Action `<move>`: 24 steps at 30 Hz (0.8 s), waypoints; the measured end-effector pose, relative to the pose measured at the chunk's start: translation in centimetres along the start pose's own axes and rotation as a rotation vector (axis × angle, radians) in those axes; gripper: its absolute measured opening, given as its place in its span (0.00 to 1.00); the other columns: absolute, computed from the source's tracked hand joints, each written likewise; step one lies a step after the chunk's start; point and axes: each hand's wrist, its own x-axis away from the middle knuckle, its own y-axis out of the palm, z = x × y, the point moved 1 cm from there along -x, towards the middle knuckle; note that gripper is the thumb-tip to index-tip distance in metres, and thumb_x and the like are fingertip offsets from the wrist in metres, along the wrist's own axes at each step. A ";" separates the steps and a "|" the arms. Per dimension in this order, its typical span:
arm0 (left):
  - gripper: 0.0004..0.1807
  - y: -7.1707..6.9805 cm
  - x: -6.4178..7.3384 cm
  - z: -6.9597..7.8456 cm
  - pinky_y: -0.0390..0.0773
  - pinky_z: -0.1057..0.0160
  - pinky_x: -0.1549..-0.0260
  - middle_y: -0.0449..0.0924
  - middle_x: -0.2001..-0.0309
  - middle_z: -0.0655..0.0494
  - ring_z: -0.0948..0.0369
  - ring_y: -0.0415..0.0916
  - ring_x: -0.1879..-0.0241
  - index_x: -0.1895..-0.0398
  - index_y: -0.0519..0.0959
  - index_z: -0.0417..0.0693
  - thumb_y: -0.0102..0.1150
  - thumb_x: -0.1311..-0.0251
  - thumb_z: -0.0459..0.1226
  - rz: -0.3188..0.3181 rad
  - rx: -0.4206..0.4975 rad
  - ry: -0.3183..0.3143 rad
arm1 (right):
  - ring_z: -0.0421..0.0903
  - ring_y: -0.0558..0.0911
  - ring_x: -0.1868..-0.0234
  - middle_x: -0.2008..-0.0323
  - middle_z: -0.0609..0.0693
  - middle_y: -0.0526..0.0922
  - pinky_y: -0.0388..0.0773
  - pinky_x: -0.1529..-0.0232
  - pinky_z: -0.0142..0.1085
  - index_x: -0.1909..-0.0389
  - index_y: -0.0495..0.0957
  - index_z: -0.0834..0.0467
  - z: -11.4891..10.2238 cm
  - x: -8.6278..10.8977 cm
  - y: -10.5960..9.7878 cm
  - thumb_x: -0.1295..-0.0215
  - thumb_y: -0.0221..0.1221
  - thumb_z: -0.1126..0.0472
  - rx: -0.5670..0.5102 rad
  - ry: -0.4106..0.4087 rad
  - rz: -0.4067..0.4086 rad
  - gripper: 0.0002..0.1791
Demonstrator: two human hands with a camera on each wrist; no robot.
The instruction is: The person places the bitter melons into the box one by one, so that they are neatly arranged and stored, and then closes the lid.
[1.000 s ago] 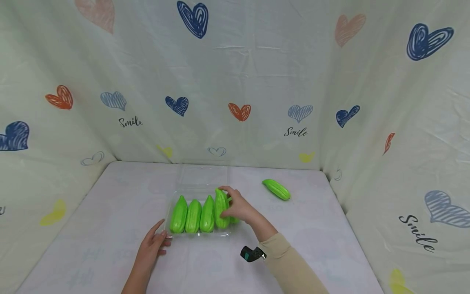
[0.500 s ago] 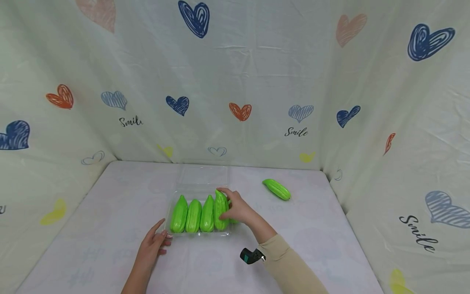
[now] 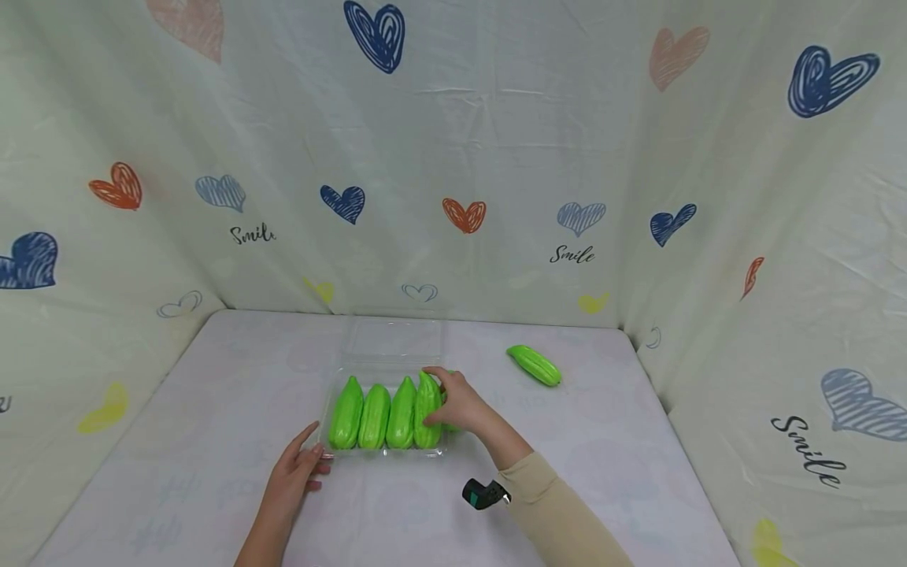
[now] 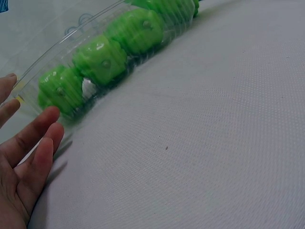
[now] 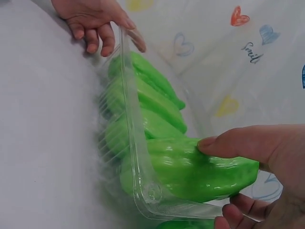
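Observation:
A clear plastic clamshell box [image 3: 386,452] holds a row of green ridged cucumbers [image 3: 345,415], which look glossy like toys. My right hand [image 3: 462,405] grips the rightmost cucumber [image 5: 190,167] at the box's right end, thumb on one side and fingers on the other. In the right wrist view this cucumber lies partly within the box wall, its near end beyond the rim. My left hand [image 3: 289,476] touches the box's front left corner with extended fingers; its lower fingers [image 4: 44,157] are spread in the left wrist view.
One loose cucumber [image 3: 534,365] lies at the back right of the white table [image 3: 397,512]. Another green cucumber [image 5: 186,224] shows partly outside the box, beneath my right hand. The transparent lid [image 3: 394,339] lies folded back. A black device [image 3: 483,494] sits by the right sleeve.
My right hand has lowered the gripped cucumber slightly into the right end of the box, beside the others. The left hand stays at the corner.

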 end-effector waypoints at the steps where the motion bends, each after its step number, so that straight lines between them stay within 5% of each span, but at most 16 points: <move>1: 0.29 0.0 0.0 0.0 0.78 0.63 0.69 0.82 0.60 0.52 0.62 0.78 0.66 0.26 0.58 0.49 0.49 0.27 0.42 0.001 0.003 0.000 | 0.51 0.74 0.55 0.53 0.57 0.69 0.77 0.56 0.49 0.30 0.64 0.50 0.0 0.0 0.0 0.56 0.76 0.64 0.002 0.006 0.001 0.50; 24: 0.30 -0.1 0.4 0.4 0.78 0.63 0.70 0.82 0.61 0.53 0.62 0.77 0.66 0.25 0.57 0.47 0.49 0.27 0.43 -0.014 0.009 -0.006 | 0.53 0.74 0.53 0.52 0.59 0.70 0.77 0.59 0.48 0.30 0.66 0.51 0.2 -0.5 0.4 0.55 0.74 0.67 0.094 0.022 -0.006 0.47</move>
